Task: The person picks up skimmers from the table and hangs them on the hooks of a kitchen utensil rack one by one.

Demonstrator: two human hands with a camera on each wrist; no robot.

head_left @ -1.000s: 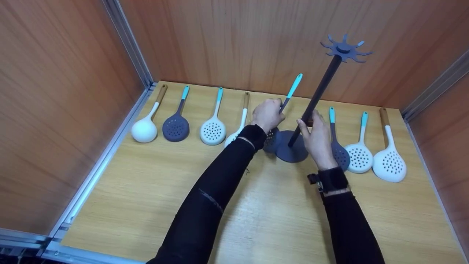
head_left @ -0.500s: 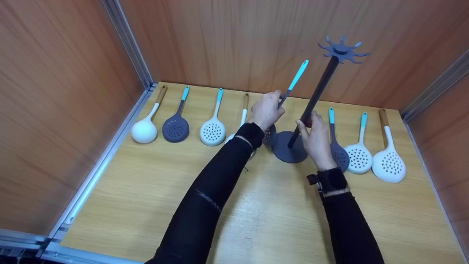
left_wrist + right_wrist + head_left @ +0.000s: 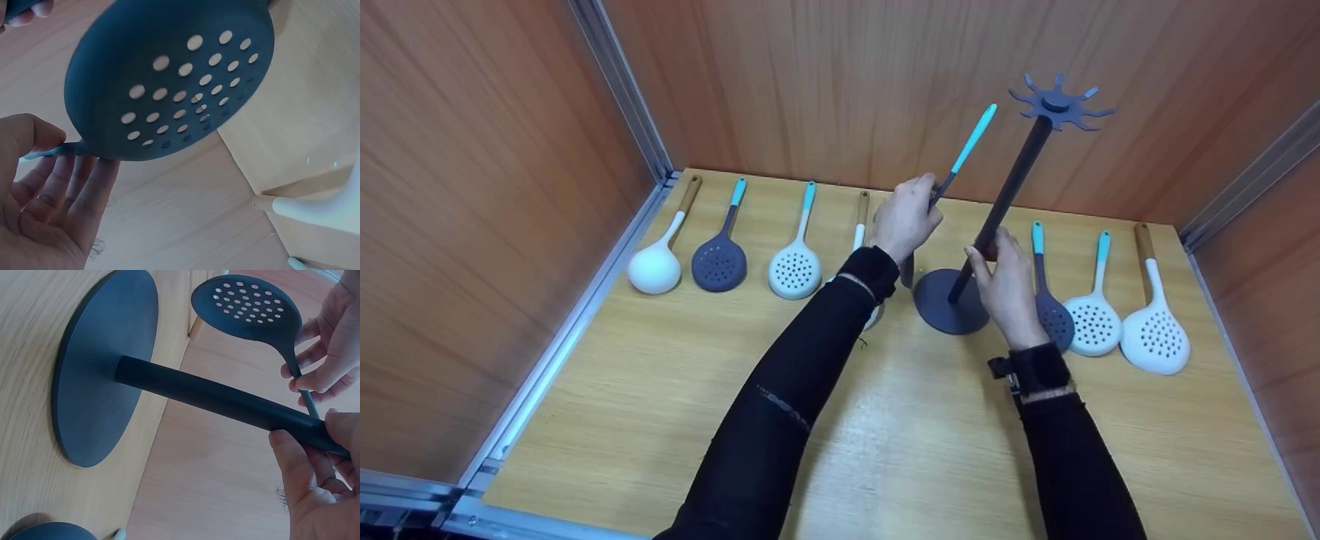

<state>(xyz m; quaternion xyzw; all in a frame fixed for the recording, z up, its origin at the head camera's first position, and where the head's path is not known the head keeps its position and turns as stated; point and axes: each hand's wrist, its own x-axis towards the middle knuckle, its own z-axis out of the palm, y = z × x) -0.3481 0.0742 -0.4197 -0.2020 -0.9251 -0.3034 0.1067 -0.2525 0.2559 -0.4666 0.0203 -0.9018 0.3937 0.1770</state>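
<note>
L hand (image 3: 906, 217) pinches dk perforated skimmer (image 3: 169, 79) by its neck, turq. handle tilted up, just L of dk utensil stand (image 3: 1011, 187); R hand (image 3: 1009, 285) grips stand's post. Wht ladle (image 3: 654, 270) lies far L on tbl (image 3: 885, 465).

Left hand (image 3: 56, 211) pinching a dark perforated skimmer (image 3: 170, 81) by its stem.
To the left, at the table's (image 3: 315, 84) far edge, a white utensil (image 3: 332, 214) and a turquoise tip (image 3: 297, 262); the right hand (image 3: 42, 8) touches a dark pole (image 3: 17, 5).
</note>
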